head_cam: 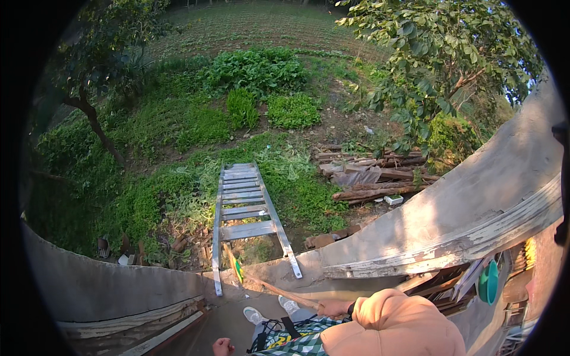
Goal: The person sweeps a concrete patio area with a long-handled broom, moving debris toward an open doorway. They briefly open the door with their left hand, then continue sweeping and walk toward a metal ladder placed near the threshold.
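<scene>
My right hand (335, 308) grips a long wooden handle (285, 292), low in front of my body. The handle slants away to the left towards a green and yellow piece (239, 270) near the ledge; whether the two are joined, I cannot tell. Another length of wood (230, 253) lies beside that piece, between the ladder's rails. My left hand (223, 347) hangs at the bottom edge with curled fingers, and no object shows in it. Ahead, a metal ladder (248, 229) rests with its top at the concrete ledge (262, 271) and runs down to the grass.
Concrete walls curve away at left (116, 289) and right (427, 218). Beyond the ledge the ground drops to plants (262, 71) and a log pile (378, 178). Boards (438, 285) and a teal basin (488, 282) stand at right. My shoes (254, 315) are close to the ledge.
</scene>
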A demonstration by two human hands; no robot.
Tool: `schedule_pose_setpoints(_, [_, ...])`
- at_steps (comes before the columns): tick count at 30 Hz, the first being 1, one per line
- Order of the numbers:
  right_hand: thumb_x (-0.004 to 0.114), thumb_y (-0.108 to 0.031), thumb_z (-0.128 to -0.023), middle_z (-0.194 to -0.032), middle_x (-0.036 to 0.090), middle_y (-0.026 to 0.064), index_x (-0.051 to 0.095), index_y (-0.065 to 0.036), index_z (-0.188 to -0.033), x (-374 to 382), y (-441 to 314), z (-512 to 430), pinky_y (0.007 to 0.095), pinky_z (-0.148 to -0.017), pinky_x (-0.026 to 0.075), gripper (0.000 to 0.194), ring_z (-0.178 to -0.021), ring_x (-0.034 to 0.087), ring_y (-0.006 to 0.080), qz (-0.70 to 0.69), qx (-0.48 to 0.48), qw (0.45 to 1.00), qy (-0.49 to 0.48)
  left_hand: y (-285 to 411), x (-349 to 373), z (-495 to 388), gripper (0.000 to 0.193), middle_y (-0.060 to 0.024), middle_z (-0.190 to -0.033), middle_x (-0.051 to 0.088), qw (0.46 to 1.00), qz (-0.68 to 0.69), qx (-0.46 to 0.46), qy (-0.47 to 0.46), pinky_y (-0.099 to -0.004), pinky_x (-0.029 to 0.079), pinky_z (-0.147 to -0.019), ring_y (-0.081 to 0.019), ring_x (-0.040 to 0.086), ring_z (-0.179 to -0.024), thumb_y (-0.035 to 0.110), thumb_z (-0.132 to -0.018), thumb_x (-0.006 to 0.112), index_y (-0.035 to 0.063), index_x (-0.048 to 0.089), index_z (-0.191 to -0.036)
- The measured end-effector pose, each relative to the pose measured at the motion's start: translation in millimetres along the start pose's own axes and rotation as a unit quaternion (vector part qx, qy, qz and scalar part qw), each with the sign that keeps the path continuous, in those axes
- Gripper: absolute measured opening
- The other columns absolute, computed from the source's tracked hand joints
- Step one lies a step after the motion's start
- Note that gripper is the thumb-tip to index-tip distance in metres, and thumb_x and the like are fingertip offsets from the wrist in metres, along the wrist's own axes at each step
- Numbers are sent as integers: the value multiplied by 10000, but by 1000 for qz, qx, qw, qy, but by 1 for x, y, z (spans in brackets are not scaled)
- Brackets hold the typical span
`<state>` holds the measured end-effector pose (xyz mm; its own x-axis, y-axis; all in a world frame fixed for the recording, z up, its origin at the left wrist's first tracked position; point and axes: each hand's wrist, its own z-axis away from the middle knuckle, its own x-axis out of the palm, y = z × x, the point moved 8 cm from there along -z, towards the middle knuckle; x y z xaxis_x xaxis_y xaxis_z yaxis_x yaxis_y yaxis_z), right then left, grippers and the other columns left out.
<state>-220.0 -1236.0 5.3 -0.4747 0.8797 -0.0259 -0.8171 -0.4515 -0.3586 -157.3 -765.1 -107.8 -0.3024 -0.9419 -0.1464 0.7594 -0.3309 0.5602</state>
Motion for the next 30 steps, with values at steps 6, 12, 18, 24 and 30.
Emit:
schedule_pose_setpoints(6, [578,-295,-759,-692,613,150,598,-13,-784,-10,42,-33,384,-506,457,284,-532,579,242,177,-67,982,22,62,15,41,249,-48,-675,567,969,-121,214,17,-314,453,-591,-146,516,-616,266,-858,545,41,611,-942])
schedule_pose_setpoints(12, [544,-284,-750,-732,638,174,638,-14,-889,-93,77,-31,390,-598,485,318,-653,625,303,251,-26,958,138,35,15,67,224,-73,-668,553,994,0,87,61,-318,452,-587,-152,497,-591,229,-844,544,28,604,-924])
schedule_pose_setpoints(18, [545,-248,-750,-994,607,241,586,7,-1003,-106,70,-15,423,-788,465,363,-930,594,366,205,3,965,163,27,9,109,235,-110,-896,599,963,-178,187,81,-328,471,-726,-209,571,-756,222,-835,550,89,608,-1020])
schedule_pose_setpoints(24, [548,-142,-756,-991,618,220,551,-4,-1086,-30,95,9,419,-745,495,357,-929,618,324,283,-39,929,236,-12,-7,129,206,-100,-868,578,976,-111,184,33,-326,479,-688,-203,562,-736,176,-827,563,74,597,-1003])
schedule_pose_setpoints(30, [550,-104,-744,-693,599,174,557,40,-887,116,27,-57,353,-454,455,203,-505,565,283,295,-146,944,23,-112,-52,158,133,-27,-653,526,971,-32,219,90,-265,451,-578,-131,513,-608,230,-852,584,108,557,-897])
